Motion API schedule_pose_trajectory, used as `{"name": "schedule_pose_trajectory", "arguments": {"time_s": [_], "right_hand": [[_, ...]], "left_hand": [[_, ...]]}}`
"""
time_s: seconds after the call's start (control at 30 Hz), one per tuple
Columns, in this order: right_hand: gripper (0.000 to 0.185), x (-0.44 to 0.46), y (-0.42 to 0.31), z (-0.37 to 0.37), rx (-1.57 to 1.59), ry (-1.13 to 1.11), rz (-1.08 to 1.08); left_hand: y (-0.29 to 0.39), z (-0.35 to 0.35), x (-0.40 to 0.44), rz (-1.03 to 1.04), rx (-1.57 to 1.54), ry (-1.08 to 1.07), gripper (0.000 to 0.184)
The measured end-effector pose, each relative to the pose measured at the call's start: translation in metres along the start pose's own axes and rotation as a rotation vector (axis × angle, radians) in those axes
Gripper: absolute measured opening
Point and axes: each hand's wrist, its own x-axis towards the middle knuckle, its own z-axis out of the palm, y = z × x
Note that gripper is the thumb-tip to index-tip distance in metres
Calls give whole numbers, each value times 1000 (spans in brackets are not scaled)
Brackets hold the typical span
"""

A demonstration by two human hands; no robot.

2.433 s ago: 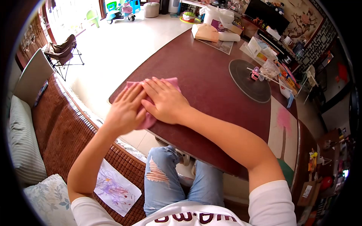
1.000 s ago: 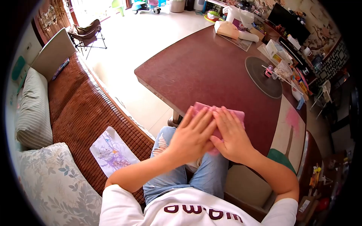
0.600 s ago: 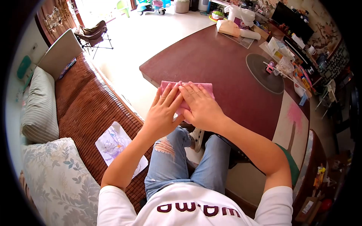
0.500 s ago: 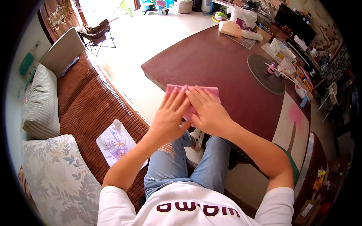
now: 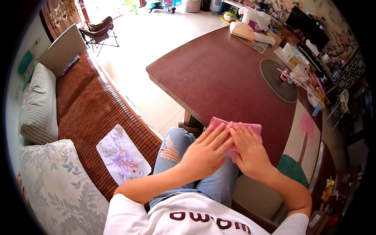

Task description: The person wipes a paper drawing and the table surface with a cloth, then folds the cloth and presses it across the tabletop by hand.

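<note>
Both hands lie flat, side by side, on a pink cloth (image 5: pixel 253 128) at the near edge of the dark red table (image 5: pixel 211 74). My left hand (image 5: pixel 207 150) covers the cloth's left part, its fingers stretched forward. On the right part rests my right hand (image 5: pixel 250 150), fingers extended and fingertips close to those of the left. The cloth's far edge shows beyond the fingertips; much of the rest is hidden under the hands. Below them are my knees in ripped jeans (image 5: pixel 172 150).
A round dark turntable (image 5: pixel 276 80) holds a small pink toy (image 5: pixel 284 74). Bags and boxes stand at the table's far end. To the left, a scribbled drawing (image 5: pixel 123 154) lies on the brown sofa mat (image 5: pixel 90 102), near pillows (image 5: pixel 39 103). Behind stands a folding chair (image 5: pixel 98 31).
Both hands and the pink cloth have moved right and toward me along the table's near edge. Earlier they were farther left, near the table's corner. The view has also shifted.
</note>
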Motion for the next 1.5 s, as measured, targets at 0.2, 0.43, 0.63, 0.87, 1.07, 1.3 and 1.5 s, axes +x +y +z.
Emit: {"name": "schedule_pose_trajectory", "arguments": {"time_s": [0.2,0.43,0.63,0.87,1.07,1.3,1.5], "right_hand": [[55,66,-6,27,-7,113,-95],[54,123,-6,59,-26,255,-193],[54,85,0,36,105,173,-186],[62,3,8,-9,104,-77,-40],[61,15,7,-4,28,-83,52],[58,107,25,22,53,-5,-72],[53,231,55,62,93,119,-207]], "left_hand": [[-44,-28,-13,-182,201,29,67],[-79,-45,-17,-274,260,133,64],[-50,-24,-11,-235,224,102,55],[2,11,9,9,70,101,59],[-10,12,21,17,52,239,48],[-88,-19,30,-98,179,298,42],[-192,-60,48,-192,391,167,44]]}}
